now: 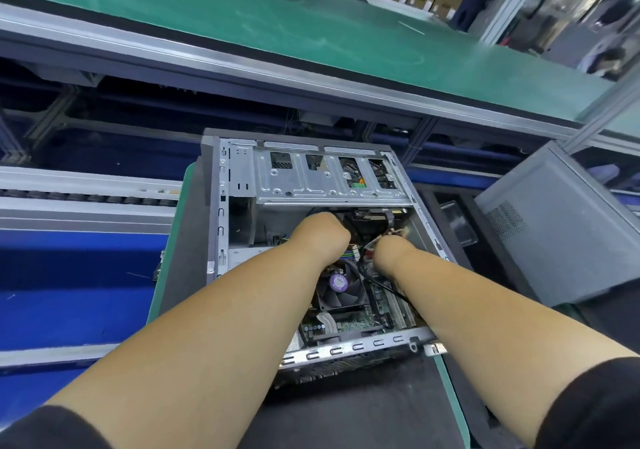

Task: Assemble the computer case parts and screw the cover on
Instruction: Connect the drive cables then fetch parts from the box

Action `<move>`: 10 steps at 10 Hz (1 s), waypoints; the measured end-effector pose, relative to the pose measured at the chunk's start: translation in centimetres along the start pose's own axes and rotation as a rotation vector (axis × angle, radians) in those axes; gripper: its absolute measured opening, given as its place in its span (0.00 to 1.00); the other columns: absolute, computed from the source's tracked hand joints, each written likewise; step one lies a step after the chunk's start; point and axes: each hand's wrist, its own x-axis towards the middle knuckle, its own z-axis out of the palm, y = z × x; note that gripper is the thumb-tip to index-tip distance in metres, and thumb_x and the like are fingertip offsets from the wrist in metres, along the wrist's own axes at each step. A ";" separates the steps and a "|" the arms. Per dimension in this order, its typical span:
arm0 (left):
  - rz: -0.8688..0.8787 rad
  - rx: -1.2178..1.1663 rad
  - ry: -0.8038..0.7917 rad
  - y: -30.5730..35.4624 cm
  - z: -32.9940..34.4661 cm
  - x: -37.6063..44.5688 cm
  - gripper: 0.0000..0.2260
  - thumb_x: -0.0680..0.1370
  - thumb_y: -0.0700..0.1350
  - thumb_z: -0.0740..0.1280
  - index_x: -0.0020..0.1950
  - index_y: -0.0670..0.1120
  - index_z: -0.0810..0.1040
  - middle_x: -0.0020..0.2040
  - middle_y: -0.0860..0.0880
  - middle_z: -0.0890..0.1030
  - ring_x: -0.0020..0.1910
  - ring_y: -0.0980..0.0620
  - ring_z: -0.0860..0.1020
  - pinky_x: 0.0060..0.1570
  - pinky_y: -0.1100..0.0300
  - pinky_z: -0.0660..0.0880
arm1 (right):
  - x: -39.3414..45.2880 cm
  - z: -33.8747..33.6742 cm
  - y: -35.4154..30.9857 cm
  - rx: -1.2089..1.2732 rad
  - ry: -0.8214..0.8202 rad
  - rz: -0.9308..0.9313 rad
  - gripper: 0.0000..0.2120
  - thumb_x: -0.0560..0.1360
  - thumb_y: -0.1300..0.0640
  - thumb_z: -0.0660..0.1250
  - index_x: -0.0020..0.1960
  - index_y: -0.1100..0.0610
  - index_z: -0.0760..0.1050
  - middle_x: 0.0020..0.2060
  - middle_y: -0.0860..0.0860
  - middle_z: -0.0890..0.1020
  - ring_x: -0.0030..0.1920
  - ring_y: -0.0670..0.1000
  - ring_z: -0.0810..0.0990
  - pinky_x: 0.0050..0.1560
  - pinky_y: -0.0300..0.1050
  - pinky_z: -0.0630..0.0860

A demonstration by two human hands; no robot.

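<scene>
An open computer case [239, 178] lies on its side on a dark mat, its metal drive cage [325, 178] at the far end and a motherboard with a CPU fan [341, 289] near me. Both my hands reach deep inside, under the drive cage. Only the back of my left hand [323, 232] shows; its fingers are hidden among black parts. My right hand [393, 249] is down by a bundle of coloured wires [394, 232], fingers hidden as well. A grey side cover [561, 227] leans to the right of the case.
A green conveyor belt [311, 22] runs across the far side behind a metal rail. Blue panels and a roller track [86, 199] lie to the left. Cardboard boxes are stacked at the top, and a person sits at the far right.
</scene>
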 end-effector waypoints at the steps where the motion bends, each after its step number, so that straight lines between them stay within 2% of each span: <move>1: 0.048 0.064 0.010 0.1 0.1 -0.5 0.11 0.78 0.41 0.61 0.53 0.39 0.82 0.54 0.41 0.82 0.51 0.43 0.79 0.52 0.53 0.77 | -4.7 -2.3 -1.0 -0.569 -0.096 -0.212 0.18 0.81 0.63 0.58 0.71 0.63 0.72 0.69 0.59 0.74 0.66 0.60 0.74 0.63 0.51 0.72; 2: 0.119 0.062 0.034 0.2 0.3 -1.1 0.09 0.77 0.40 0.61 0.47 0.43 0.81 0.47 0.48 0.81 0.47 0.46 0.77 0.49 0.56 0.74 | -5.7 -3.8 -0.4 -0.373 -0.061 -0.247 0.18 0.83 0.55 0.58 0.70 0.62 0.73 0.67 0.58 0.77 0.65 0.59 0.76 0.63 0.49 0.72; 3: 0.226 0.024 0.067 0.3 0.3 -2.6 0.08 0.75 0.41 0.64 0.44 0.53 0.80 0.44 0.56 0.80 0.45 0.52 0.78 0.47 0.58 0.75 | -6.5 -5.5 1.3 0.112 -0.089 -0.349 0.19 0.81 0.50 0.64 0.63 0.64 0.79 0.59 0.61 0.82 0.58 0.57 0.81 0.60 0.47 0.77; 4: 0.352 0.000 0.118 0.9 0.8 -4.0 0.08 0.76 0.41 0.65 0.47 0.54 0.80 0.43 0.54 0.82 0.44 0.51 0.79 0.49 0.55 0.76 | -7.8 -8.2 4.1 0.627 -0.145 -0.455 0.15 0.80 0.57 0.66 0.61 0.67 0.77 0.56 0.63 0.83 0.55 0.57 0.84 0.56 0.45 0.80; 5: 0.393 -0.002 0.161 2.5 1.2 -5.0 0.09 0.77 0.41 0.65 0.47 0.56 0.80 0.42 0.55 0.81 0.43 0.53 0.78 0.46 0.58 0.75 | -7.5 -10.5 7.7 0.781 -0.055 -0.498 0.12 0.80 0.56 0.66 0.59 0.61 0.79 0.50 0.56 0.85 0.51 0.52 0.85 0.51 0.42 0.81; 6: 0.417 0.047 0.160 5.0 2.1 -5.4 0.09 0.78 0.43 0.65 0.46 0.58 0.79 0.41 0.61 0.79 0.40 0.62 0.76 0.41 0.64 0.72 | -6.1 -11.9 11.7 0.868 -0.003 -0.413 0.12 0.82 0.55 0.64 0.58 0.61 0.80 0.51 0.55 0.85 0.51 0.52 0.84 0.50 0.41 0.79; 7: 0.451 0.052 0.173 8.2 4.2 -5.3 0.10 0.77 0.42 0.66 0.46 0.58 0.80 0.40 0.60 0.79 0.38 0.65 0.75 0.36 0.73 0.69 | -4.6 -12.5 15.6 0.914 -0.051 -0.302 0.15 0.84 0.56 0.59 0.64 0.63 0.76 0.55 0.56 0.82 0.51 0.52 0.80 0.50 0.39 0.76; 8: 0.461 0.027 0.142 11.0 7.3 -4.4 0.10 0.78 0.41 0.65 0.46 0.57 0.80 0.40 0.55 0.79 0.36 0.59 0.75 0.35 0.70 0.71 | -2.8 -12.4 19.2 0.958 -0.078 -0.199 0.15 0.84 0.57 0.58 0.64 0.64 0.75 0.52 0.56 0.81 0.42 0.49 0.77 0.45 0.35 0.73; 9: 0.446 0.033 0.108 12.7 10.5 -3.9 0.10 0.79 0.42 0.64 0.47 0.59 0.79 0.39 0.60 0.78 0.32 0.61 0.73 0.32 0.70 0.69 | -0.4 -11.7 22.0 0.929 -0.103 -0.127 0.14 0.84 0.59 0.58 0.64 0.65 0.76 0.50 0.55 0.79 0.37 0.47 0.73 0.40 0.35 0.71; 10: 0.439 0.058 0.126 13.7 13.1 -3.9 0.10 0.79 0.42 0.65 0.47 0.59 0.79 0.41 0.62 0.78 0.36 0.61 0.74 0.36 0.74 0.69 | 2.2 -9.8 23.7 0.890 -0.155 -0.119 0.15 0.83 0.60 0.60 0.64 0.68 0.75 0.50 0.58 0.78 0.37 0.49 0.73 0.42 0.38 0.73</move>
